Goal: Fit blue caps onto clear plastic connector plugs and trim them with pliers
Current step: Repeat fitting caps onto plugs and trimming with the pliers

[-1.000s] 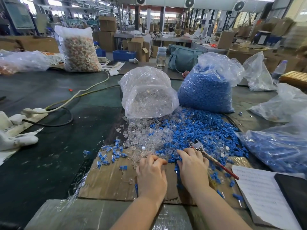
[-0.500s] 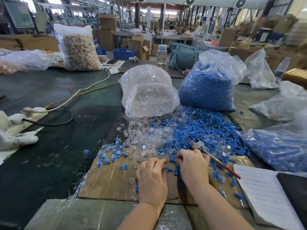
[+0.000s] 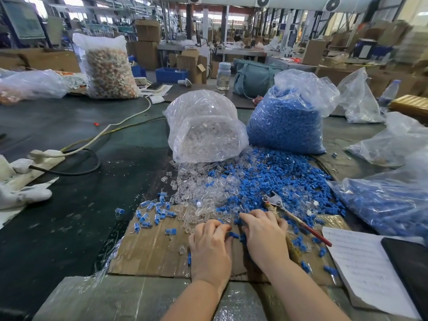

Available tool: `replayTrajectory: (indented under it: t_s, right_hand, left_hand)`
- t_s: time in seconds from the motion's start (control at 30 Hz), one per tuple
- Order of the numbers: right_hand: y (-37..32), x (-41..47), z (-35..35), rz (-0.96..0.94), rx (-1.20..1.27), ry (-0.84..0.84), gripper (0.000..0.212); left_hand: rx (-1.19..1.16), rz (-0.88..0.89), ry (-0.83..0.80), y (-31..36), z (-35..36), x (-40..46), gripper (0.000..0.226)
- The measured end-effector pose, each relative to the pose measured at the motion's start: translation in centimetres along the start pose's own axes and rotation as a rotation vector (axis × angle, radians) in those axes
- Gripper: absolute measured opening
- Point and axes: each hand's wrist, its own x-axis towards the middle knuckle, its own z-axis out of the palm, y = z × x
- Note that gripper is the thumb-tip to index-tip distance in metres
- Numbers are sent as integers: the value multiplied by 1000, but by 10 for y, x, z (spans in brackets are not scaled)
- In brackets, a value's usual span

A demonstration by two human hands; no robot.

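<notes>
— Cardboard [image 3: 148,251] covers the surface; where are the blue caps [image 3: 278,177]?
— Heaped beside clear plugs [image 3: 199,193]. Left hand [image 3: 210,249] pinches 1 cap; right hand [image 3: 264,237] curls, content hidden, pliers [image 3: 294,216] alongside.

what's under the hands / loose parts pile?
A flattened cardboard sheet lies under the loose blue caps and clear plugs. The left hand and right hand cover its middle; what lies beneath them is hidden, apart from a few caps showing between them.
</notes>
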Motion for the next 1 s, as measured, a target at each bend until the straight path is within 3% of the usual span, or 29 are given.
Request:
replayTrajectory:
  t_s: [0.23, 0.3, 0.43, 0.6, 0.83, 1.0]
  right_hand:
    - [-1, -11, 2, -16, 12, 116, 15]
    - [-1, -15, 6, -20, 54, 227, 20]
    - [-1, -17, 10, -17, 95, 281, 20]
    - [-1, -14, 10, 29, 124, 280, 14]
    - [0, -10, 6, 40, 21, 81, 20]
    - [-3, -9, -3, 42, 161, 121, 13]
  left_hand:
    - [13, 10, 5, 2, -1, -1, 29]
    - [4, 13, 13, 3, -2, -1, 29]
    - [1, 19, 22, 3, -2, -2, 29]
    - [5, 13, 20, 2, -2, -2, 31]
    - [-19, 23, 16, 2, -1, -2, 31]
    - [-79, 44, 70, 1, -2, -2, 30]
